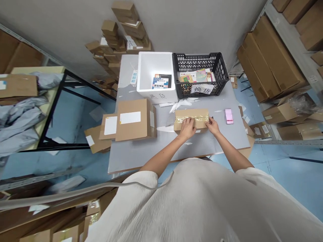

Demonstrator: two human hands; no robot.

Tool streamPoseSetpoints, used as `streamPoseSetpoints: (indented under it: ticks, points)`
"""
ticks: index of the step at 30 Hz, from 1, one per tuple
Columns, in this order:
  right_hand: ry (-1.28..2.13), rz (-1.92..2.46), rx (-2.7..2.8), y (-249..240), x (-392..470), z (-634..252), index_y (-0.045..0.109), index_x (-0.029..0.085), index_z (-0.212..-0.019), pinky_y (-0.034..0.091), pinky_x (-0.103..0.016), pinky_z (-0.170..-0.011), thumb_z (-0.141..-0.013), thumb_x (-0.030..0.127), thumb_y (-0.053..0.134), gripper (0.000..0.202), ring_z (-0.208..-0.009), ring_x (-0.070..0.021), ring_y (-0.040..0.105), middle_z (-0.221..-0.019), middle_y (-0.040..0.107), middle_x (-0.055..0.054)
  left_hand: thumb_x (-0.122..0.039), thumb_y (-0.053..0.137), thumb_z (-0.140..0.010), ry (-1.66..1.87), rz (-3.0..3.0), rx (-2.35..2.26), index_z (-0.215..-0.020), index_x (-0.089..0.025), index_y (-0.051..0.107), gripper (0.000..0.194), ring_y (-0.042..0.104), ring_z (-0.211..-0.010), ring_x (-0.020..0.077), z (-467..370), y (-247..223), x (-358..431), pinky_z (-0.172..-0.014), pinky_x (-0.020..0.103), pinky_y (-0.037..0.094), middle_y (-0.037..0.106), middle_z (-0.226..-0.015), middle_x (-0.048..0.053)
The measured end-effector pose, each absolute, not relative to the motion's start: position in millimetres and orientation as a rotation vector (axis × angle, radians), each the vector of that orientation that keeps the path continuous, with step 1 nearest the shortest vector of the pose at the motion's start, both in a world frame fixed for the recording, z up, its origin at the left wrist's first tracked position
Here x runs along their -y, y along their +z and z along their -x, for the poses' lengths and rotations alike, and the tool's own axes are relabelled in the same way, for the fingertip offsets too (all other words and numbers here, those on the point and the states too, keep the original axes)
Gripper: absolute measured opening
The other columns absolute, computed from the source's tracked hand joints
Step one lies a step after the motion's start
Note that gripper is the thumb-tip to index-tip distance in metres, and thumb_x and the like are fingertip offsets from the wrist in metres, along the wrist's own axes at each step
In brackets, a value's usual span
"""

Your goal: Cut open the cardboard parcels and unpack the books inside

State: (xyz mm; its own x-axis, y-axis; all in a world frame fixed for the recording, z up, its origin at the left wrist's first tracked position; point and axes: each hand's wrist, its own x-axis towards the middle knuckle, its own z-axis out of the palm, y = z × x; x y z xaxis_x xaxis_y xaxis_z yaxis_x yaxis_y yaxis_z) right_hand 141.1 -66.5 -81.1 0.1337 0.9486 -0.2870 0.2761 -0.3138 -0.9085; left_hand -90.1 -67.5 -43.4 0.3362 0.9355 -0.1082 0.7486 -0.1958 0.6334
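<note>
- Your left hand [187, 128] lies on the top of the taped box [191, 112], fingers slightly bent and a little apart, their tips on the shiny tape [202, 119] that runs along it.
- Your right hand [212, 126] is at the right end of that box, thumb and fingertips drawn close together at the end of the tape; you cannot tell from this view whether they pinch it.
- The taped box sits on the grey table [141, 154], near the edge closest to you, with its long side across your front.
- Left of it, well apart from your hands, you have a large carton [131, 131] with a white label, and a smaller carton [110, 127] just beside it on the far left.
- Beyond the taped box stand a white foam box [156, 96] with books [161, 82] inside and, on its right, a black crate [220, 85] holding colourful booklets [200, 75], a handwritten sheet [202, 89] on its front.
- Crumpled white paper [180, 104] lies between the taped box and those two containers.
- To the right of your right hand lies a pink item [228, 116], too blurred to name.
</note>
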Motion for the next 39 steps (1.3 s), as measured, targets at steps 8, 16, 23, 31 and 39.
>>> streamPoseSetpoints:
  ticks: [8, 16, 23, 31, 39]
  points:
    - [1.151, 1.623, 1.308, -54, 57, -115, 0.077, 0.029, -0.152, 0.045, -0.053, -0.135, -0.105, 0.076, 0.059, 0.068, -0.148, -0.032, 0.067, -0.151, 0.077, -0.009, -0.036, 0.079, -0.094, 0.521, -1.923, -1.48, -0.163, -0.024, 0.059, 0.073, 0.05, -0.157, 0.0441, 92, -14, 54, -0.135, 0.059, 0.039, 0.055, -0.166, 0.019]
    - [1.299, 1.383, 1.433, -38, 37, -74, 0.079, 0.03, -0.15, 0.038, -0.047, -0.139, -0.105, 0.094, 0.044, 0.086, -0.153, -0.0298, 0.06, -0.151, 0.075, -0.008, -0.028, 0.067, -0.102, 0.722, -1.903, -1.518, -0.16, -0.024, 0.064, 0.058, 0.054, -0.154, 0.0398, 123, 12, 44, -0.134, 0.055, 0.042, 0.057, -0.163, 0.016]
    - [1.179, 1.516, 1.484, -53, 41, -67, 0.079, 0.027, -0.139, 0.039, -0.055, -0.14, -0.097, 0.066, 0.075, 0.057, -0.153, -0.0337, 0.058, -0.151, 0.071, -0.013, -0.026, 0.06, -0.106, 0.892, -1.809, -1.574, -0.16, -0.026, 0.065, 0.055, 0.052, -0.157, 0.0369, 171, 16, 35, -0.136, 0.051, 0.042, 0.056, -0.163, 0.015]
    - [1.34, 1.702, 1.237, -67, 49, -40, 0.049, 0.029, -0.171, 0.05, -0.058, -0.13, -0.091, 0.044, 0.075, 0.085, -0.138, -0.0305, 0.072, -0.161, 0.068, -0.014, -0.031, 0.057, -0.109, 0.952, -1.74, -1.681, -0.162, -0.026, 0.066, 0.053, 0.054, -0.156, 0.0356, 215, 11, 24, -0.139, 0.052, 0.039, 0.062, -0.159, 0.016]
    - [1.308, 1.448, 1.295, -45, 50, -46, 0.048, 0.023, -0.177, 0.043, -0.053, -0.138, -0.099, 0.056, 0.071, 0.087, -0.159, -0.0307, 0.061, -0.165, 0.07, -0.013, -0.031, 0.058, -0.108, 1.024, -1.692, -1.656, -0.155, -0.022, 0.07, 0.048, 0.06, -0.151, 0.0337, 216, 7, 28, -0.134, 0.047, 0.046, 0.068, -0.155, 0.014]
